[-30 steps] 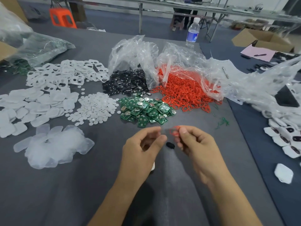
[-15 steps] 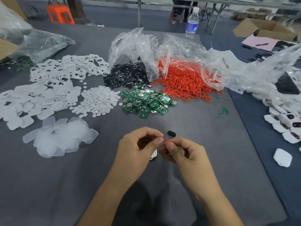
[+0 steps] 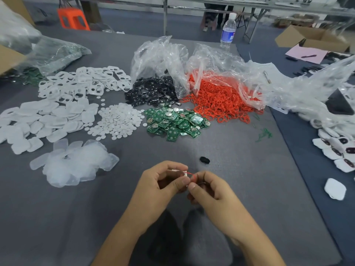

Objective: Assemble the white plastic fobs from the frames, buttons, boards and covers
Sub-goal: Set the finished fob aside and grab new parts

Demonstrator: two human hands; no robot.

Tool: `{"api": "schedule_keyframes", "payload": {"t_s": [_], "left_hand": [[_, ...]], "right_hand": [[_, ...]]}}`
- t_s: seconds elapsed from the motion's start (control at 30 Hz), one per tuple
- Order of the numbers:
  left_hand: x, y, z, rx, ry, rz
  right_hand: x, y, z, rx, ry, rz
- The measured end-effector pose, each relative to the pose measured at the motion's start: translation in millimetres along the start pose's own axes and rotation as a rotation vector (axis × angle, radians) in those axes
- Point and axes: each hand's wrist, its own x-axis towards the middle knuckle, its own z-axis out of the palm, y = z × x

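My left hand (image 3: 161, 181) grips a white fob frame (image 3: 181, 173), mostly hidden behind its fingers. My right hand (image 3: 209, 187) pinches a thin red ring (image 3: 193, 175) against the frame's right edge. A loose black button (image 3: 204, 160) lies on the grey mat just beyond the hands. Farther back sit piles of white frames (image 3: 84, 81), white covers (image 3: 46, 120), small white discs (image 3: 117, 120), green boards (image 3: 172, 121), black buttons (image 3: 151, 91) and red rings (image 3: 221, 100). Translucent covers (image 3: 75, 162) lie at the near left.
Crumpled clear bags (image 3: 221, 60) stand behind the piles. Finished white fobs (image 3: 338, 150) lie along the right edge, one (image 3: 335, 189) apart from the rest. A water bottle (image 3: 228, 31) stands at the table's back; a cardboard box (image 3: 311, 38) sits far right.
Both hands have drawn closer to me and come together. The red ring, earlier held apart in my right hand, now touches the white frame in my left hand.
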Motion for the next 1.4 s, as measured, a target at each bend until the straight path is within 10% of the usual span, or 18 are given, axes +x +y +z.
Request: {"api": "schedule_keyframes", "payload": {"t_s": [0.8, 1.4], "left_hand": [[-5.8, -5.2, -18.1, -0.235, -0.294, -0.211], [-9.7, 5.0, -8.7, -0.459, -0.218, -0.415]], "right_hand": [[1.9, -0.7, -1.2, 0.098, -0.15, 0.082], [1.2, 2.0, -8.2, -0.172, -0.065, -0.154]]}}
